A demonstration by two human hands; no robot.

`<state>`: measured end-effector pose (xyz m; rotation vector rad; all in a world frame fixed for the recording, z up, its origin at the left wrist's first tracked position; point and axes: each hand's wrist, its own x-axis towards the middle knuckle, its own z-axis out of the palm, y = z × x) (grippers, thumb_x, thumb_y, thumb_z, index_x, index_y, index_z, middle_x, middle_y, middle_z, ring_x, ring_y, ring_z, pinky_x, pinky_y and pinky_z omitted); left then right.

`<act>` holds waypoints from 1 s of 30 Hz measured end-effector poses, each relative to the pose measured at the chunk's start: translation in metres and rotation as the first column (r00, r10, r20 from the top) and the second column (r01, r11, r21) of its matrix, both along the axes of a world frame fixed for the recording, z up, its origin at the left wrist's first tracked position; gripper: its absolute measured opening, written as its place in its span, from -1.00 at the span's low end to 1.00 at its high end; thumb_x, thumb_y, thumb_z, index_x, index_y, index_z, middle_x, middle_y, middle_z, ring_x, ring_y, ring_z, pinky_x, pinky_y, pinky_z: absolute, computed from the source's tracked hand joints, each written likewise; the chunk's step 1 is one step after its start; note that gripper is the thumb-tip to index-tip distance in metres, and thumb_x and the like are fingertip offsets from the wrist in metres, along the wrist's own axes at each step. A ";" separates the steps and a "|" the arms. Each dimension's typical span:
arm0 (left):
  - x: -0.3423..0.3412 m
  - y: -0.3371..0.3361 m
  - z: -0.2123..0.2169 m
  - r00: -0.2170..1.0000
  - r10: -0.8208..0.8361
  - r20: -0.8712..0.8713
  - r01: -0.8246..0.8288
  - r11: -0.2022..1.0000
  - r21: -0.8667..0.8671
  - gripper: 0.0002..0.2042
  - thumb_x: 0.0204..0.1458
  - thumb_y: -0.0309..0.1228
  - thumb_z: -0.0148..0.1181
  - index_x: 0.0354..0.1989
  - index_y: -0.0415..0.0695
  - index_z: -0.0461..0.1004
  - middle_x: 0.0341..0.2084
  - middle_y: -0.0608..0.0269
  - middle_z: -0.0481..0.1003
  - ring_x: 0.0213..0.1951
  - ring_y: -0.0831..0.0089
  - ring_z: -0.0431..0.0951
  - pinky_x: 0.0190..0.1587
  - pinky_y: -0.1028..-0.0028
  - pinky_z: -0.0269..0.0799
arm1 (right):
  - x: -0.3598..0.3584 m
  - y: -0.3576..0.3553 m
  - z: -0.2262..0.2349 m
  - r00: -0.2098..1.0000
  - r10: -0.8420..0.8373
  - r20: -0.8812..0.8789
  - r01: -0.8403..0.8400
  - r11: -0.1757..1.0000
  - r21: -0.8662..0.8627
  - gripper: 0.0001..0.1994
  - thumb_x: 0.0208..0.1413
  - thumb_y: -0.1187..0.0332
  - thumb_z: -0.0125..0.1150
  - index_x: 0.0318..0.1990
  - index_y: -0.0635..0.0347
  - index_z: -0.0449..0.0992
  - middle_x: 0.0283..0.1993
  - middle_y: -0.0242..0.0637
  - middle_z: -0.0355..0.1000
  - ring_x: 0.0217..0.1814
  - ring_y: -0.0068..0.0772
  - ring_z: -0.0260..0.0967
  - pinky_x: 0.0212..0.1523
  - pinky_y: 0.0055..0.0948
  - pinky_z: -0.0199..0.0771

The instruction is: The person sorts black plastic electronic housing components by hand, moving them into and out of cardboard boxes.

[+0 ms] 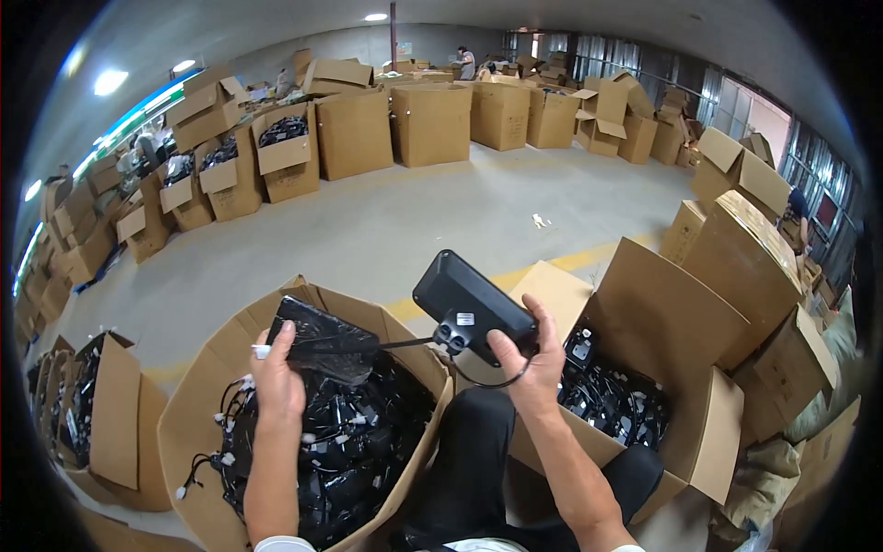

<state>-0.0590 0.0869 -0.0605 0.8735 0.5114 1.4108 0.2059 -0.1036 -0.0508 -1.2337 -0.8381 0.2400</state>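
My right hand (535,373) grips a black oblong plastic casing (464,293) by its near right end, thumb on top. The casing is tilted, with a small pale label and a round joint from which a black cable (405,343) runs. My left hand (279,386) is closed on a flat black panel (336,348) that looks wrapped in shiny film; a white connector (262,351) sticks out by its thumb. Both are held above an open cardboard box (207,368) full of black film-wrapped parts (368,451) with cables and white plugs.
Right of my knees (478,451) stands another open box (667,317) holding black cabled parts (612,400). A box (120,414) of similar parts is at far left. Stacked cartons (750,258) rise at right. Tall cartons (430,124) line the far floor, with people (466,63) beyond.
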 end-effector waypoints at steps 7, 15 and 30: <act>0.055 -0.036 0.007 0.954 -0.202 0.221 0.229 0.968 -0.102 -0.76 0.29 -0.34 0.13 0.02 -0.19 0.46 -0.07 0.16 0.57 -0.04 0.32 0.59 0.06 0.29 0.54 | -0.015 0.016 -0.015 0.868 0.347 -0.356 -0.257 0.926 0.277 -0.47 0.18 0.38 0.32 0.26 0.33 0.29 -0.05 -0.26 0.38 -0.04 -0.51 0.40 0.01 -0.51 0.45; 0.092 -0.085 -0.024 0.846 -0.489 0.215 0.514 0.853 -0.085 -0.40 0.34 0.11 -0.18 0.22 -0.19 0.38 0.16 0.16 0.47 0.23 0.30 0.39 0.31 0.24 0.23 | -0.026 0.013 -0.032 0.934 0.290 -0.210 -0.252 0.949 0.190 -0.50 0.20 0.31 0.25 0.22 0.36 0.31 0.19 -0.14 0.37 0.17 -0.36 0.32 0.23 -0.39 0.32; 0.073 -0.069 0.035 0.621 -0.338 -0.707 0.655 0.719 0.231 -0.31 -0.08 -0.26 0.54 0.14 -0.30 0.29 -0.07 0.22 0.46 -0.01 0.47 0.45 0.14 0.43 0.37 | 0.003 -0.041 0.002 0.928 0.231 0.292 -0.264 0.961 0.080 -0.44 0.07 0.36 0.41 0.20 0.33 0.35 0.32 0.04 0.30 0.35 -0.11 0.27 0.34 -0.26 0.24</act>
